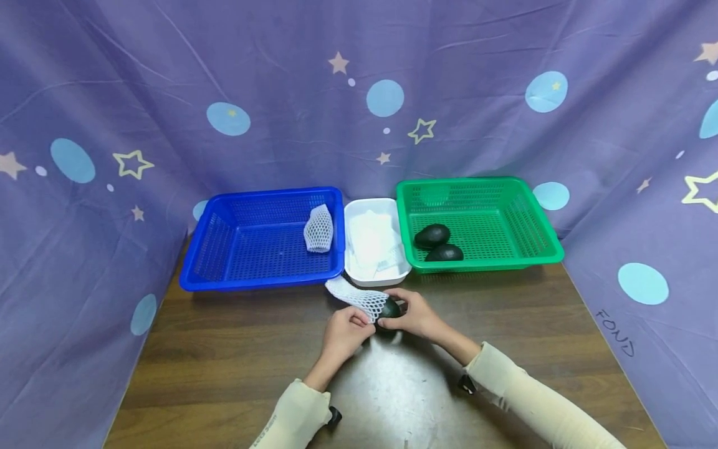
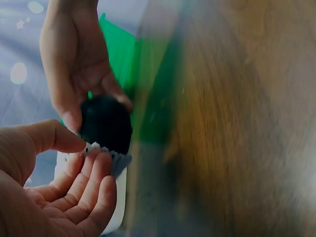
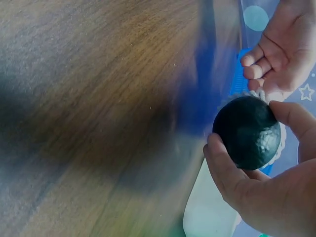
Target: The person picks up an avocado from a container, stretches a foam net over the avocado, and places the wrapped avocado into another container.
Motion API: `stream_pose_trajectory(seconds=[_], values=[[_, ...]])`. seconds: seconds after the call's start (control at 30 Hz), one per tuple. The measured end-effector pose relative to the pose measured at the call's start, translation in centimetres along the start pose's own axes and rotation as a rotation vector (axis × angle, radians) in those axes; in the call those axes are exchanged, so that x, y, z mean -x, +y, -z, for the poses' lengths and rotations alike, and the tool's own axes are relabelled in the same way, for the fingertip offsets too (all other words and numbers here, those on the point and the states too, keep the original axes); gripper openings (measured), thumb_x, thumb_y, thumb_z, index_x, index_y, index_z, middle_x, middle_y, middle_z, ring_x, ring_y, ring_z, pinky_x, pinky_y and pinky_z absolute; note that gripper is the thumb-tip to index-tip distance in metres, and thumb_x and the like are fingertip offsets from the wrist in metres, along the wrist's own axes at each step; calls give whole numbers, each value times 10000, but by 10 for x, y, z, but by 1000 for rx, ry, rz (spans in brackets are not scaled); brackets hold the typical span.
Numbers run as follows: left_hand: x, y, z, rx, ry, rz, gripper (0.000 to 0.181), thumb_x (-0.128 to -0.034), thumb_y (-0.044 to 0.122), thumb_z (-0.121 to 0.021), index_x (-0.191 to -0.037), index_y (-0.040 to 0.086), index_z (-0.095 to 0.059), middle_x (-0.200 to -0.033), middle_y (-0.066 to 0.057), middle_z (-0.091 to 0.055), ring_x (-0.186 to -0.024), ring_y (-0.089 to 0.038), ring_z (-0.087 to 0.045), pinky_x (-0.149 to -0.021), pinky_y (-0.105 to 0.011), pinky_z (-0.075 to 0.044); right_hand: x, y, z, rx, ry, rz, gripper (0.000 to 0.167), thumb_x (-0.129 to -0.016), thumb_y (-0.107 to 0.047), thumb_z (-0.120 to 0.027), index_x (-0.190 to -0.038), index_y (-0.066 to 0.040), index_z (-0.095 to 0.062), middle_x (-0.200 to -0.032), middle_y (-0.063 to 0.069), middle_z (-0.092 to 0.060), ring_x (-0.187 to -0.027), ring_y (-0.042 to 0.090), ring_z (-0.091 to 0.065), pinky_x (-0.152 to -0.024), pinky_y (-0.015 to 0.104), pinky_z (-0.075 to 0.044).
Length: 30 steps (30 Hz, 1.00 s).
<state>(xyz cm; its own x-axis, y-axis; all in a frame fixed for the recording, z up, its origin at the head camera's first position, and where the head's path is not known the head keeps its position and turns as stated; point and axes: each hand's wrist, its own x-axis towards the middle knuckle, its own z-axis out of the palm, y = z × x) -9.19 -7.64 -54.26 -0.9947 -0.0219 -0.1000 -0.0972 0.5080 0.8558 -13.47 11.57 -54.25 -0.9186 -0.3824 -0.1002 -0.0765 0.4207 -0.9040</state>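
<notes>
Between the two hands, in front of the white tray, is a dark avocado [image 1: 389, 308] partly inside a white foam net sleeve [image 1: 361, 298]. The right hand [image 1: 416, 316] grips the avocado's bare end between thumb and fingers, as the right wrist view shows of the avocado [image 3: 247, 132]. The left hand [image 1: 346, 333] pinches the net's open edge between thumb and fingertips; in the left wrist view the net's rim [image 2: 111, 154] lies around the avocado's lower part. The sleeve's other end trails limp toward the blue basket.
At the back left stands a blue basket [image 1: 263, 280] holding one netted item [image 1: 319, 229]. A white tray [image 1: 377, 282] with white nets sits in the middle. The green basket [image 1: 488, 264] at right holds two bare avocados [image 1: 432, 236]. A patterned curtain encloses the wooden table [image 1: 224, 349].
</notes>
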Motion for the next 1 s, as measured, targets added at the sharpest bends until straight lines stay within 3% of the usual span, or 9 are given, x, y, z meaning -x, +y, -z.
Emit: stream_pose_trajectory(seconds=[0.13,0.23,0.37,0.47,0.73,0.87,1.0], values=[[3,3,-4,39,-39,-26,74,-731,59,-758,-770,56,-695,-701,-32,-717,-609,-35,-623,-589,-194,-530,-2,1,-3,29,47,10,572,-756,-117,-867,-1273,-9,-647,-1208,179,-699,-969,294,-693,-857,390,-584],[2,1,-2,90,-51,-17,111,-749,68,-795,-784,37,-694,-717,-54,-721,-617,-45,-628,-595,-194,-536,-4,1,-3,-10,62,-9,557,-770,-102,-856,-1270,19,-643,-1194,195,-696,-937,278,-691,-814,338,-582],[-1,-4,6,73,-79,41,256,-732,156,-880,-823,30,-676,-742,-43,-719,-635,-59,-612,-598,-227,-519,-1,-5,0,-175,16,-97,555,-812,-74,-815,-1302,78,-604,-1166,239,-674,-888,231,-695,-715,249,-575],[-2,-9,11,70,-88,88,367,-704,177,-912,-892,13,-643,-796,-75,-728,-674,-77,-620,-608,-241,-511,0,-3,1,-303,-34,-181,561,-841,-74,-783,-1330,105,-572,-1161,232,-663,-857,180,-692,-704,297,-608],[-6,-12,7,439,-158,163,475,-745,-15,-845,-1054,-46,-487,-1019,-202,-700,-836,-146,-698,-677,-242,-573,-4,4,1,-475,-112,-307,558,-913,-131,-698,-1363,93,-456,-1191,235,-644,-828,177,-686,-773,400,-635],[-10,-11,6,483,-172,186,479,-758,-27,-819,-1080,-38,-465,-1037,-215,-704,-833,-116,-675,-680,-250,-566,-4,4,2,-527,-98,-330,492,-942,-134,-660,-1308,61,-394,-1097,196,-617,-814,189,-687,-813,412,-635],[-14,-9,6,491,-160,202,461,-752,-34,-806,-1073,-29,-474,-1033,-217,-710,-838,-110,-668,-689,-228,-554,-4,3,4,-519,-73,-300,453,-963,-135,-658,-1270,66,-392,-1006,160,-615,-769,185,-686,-818,446,-635]])
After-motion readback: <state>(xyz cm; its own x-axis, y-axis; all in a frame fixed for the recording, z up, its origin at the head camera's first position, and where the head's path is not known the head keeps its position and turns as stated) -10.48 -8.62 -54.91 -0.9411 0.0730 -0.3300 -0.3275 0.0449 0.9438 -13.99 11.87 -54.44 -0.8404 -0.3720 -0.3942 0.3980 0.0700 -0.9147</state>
